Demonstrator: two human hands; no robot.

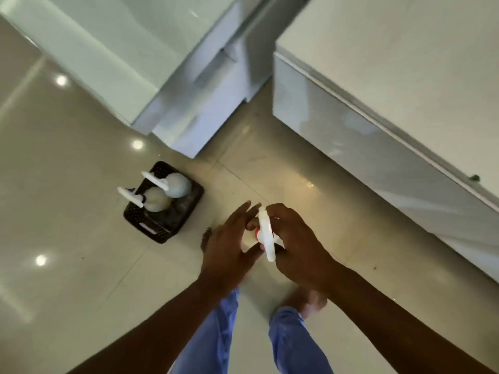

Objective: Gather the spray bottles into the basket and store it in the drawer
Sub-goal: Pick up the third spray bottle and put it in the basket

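Observation:
A black perforated basket (186, 211) stands on the floor left of centre, with two white spray bottles upright in it, one (176, 184) behind the other (158, 199). A third white spray bottle (266, 233) with a red collar is held above the floor at centre. My right hand (295, 244) grips it from the right. My left hand (229, 241) rests against its left side with the fingers spread. The bottle's body is mostly hidden by both hands.
White cabinet drawers (199, 109) rise at the upper centre, one pulled out slightly. A white counter unit (378, 125) runs along the right. The glossy tiled floor (81, 265) spreads left. My bare feet and blue trouser legs (291, 338) are below the hands.

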